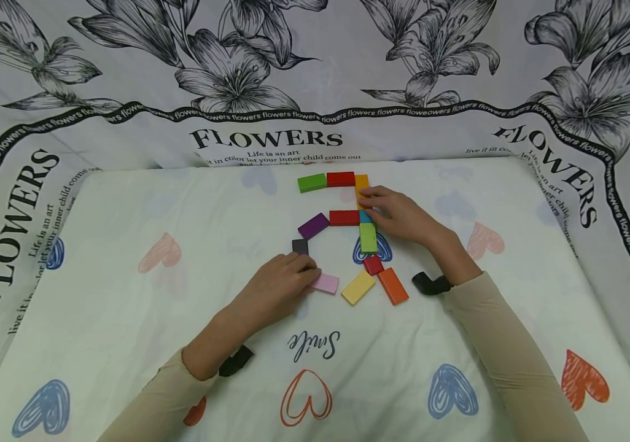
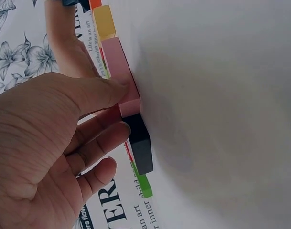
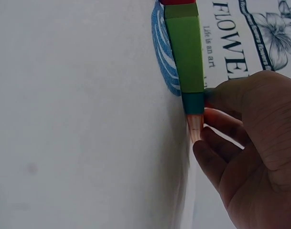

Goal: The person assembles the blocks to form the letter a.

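My left hand (image 1: pixel 279 282) is at the near left of a figure of coloured blocks. Its thumb presses the pink block (image 2: pixel 117 62). Beside that, its fingertips touch the black block (image 2: pixel 141 143); the index finger is partly hidden. Over on the right side, my right hand (image 1: pixel 403 215) has its thumb at the small blue block (image 3: pixel 193 102). Its relaxed fingers touch the yellow-orange block (image 1: pixel 361 182) just beyond. A light green block (image 1: pixel 368 238) lies under the blue one. To the left, a red block (image 1: pixel 344 218) and a purple block (image 1: pixel 314 226) continue the line.
At the far end lie a green block (image 1: pixel 312 183) and another red block (image 1: pixel 340 179). Nearer are a small red block (image 1: pixel 373 265), a yellow block (image 1: pixel 358 288) and an orange block (image 1: pixel 393 286). Everything lies on a white cloth (image 1: pixel 226 202) printed with hearts.
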`<action>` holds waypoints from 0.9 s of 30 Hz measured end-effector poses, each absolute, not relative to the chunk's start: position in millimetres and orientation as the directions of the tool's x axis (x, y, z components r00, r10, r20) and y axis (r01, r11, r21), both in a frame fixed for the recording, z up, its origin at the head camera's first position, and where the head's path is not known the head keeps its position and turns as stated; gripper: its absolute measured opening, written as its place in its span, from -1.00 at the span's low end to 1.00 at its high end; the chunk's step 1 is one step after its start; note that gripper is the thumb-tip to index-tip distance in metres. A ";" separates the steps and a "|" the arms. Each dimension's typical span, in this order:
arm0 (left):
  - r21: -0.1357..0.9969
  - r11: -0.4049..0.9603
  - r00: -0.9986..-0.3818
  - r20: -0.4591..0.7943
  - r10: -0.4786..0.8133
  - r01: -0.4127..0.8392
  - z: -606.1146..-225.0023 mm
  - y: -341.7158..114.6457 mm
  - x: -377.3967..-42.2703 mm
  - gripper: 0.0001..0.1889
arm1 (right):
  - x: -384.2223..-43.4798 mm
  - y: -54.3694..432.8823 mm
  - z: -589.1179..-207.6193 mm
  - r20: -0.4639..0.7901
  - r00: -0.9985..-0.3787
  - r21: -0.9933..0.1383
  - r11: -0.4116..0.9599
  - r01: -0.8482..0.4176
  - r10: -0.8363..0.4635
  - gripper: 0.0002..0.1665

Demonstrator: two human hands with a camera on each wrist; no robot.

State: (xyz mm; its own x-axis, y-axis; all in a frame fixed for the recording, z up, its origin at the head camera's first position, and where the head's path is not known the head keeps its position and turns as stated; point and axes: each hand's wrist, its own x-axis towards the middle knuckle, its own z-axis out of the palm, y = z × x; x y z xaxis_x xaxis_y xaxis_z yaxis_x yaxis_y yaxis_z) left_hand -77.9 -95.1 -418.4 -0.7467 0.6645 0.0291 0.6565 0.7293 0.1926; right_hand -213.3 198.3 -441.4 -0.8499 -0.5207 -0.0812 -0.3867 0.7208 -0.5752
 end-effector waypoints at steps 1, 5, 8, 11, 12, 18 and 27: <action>0.193 0.729 -0.747 0.032 0.664 0.656 -418.4 -95.3 -77.8 -0.72 | -213.2 198.1 -441.1 -0.080 -0.850 -0.577 0.719 -0.387 -0.521 -0.48; 0.203 0.732 -0.752 0.033 0.658 0.650 -419.1 -96.0 -77.6 -0.70 | -213.6 197.7 -441.4 -0.077 -0.849 -0.577 0.718 -0.389 -0.522 -0.48; 0.215 0.736 -0.758 0.035 0.651 0.642 -419.6 -97.1 -78.1 -0.66 | -213.9 197.5 -441.8 -0.079 -0.850 -0.575 0.720 -0.388 -0.521 -0.48; 0.228 0.738 -0.765 0.045 0.643 0.634 -419.4 -98.5 -78.7 -0.64 | -213.6 197.7 -442.0 -0.080 -0.851 -0.572 0.724 -0.387 -0.518 -0.48; 0.234 0.738 -0.766 0.050 0.641 0.633 -419.2 -98.9 -78.8 -0.64 | -213.3 198.0 -441.9 -0.081 -0.852 -0.572 0.725 -0.385 -0.517 -0.48; 0.261 0.737 -0.772 0.055 0.634 0.624 -417.3 -99.1 -80.2 -0.67 | -212.4 197.7 -440.4 -0.083 -0.850 -0.574 0.722 -0.385 -0.520 -0.47; 0.275 0.750 -0.792 0.087 0.604 0.602 -414.4 -93.6 -87.7 -0.67 | -211.1 196.8 -439.6 -0.079 -0.848 -0.548 0.733 -0.403 -0.524 -0.48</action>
State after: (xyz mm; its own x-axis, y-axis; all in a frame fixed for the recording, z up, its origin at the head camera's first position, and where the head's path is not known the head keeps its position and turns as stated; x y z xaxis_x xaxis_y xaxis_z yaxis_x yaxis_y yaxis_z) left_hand -87.7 -93.6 -414.4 -0.7920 0.6043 0.0867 0.6021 0.7497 0.2746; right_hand -211.1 196.8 -439.6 -0.8478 -0.5244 -0.0791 -0.4025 0.7334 -0.5478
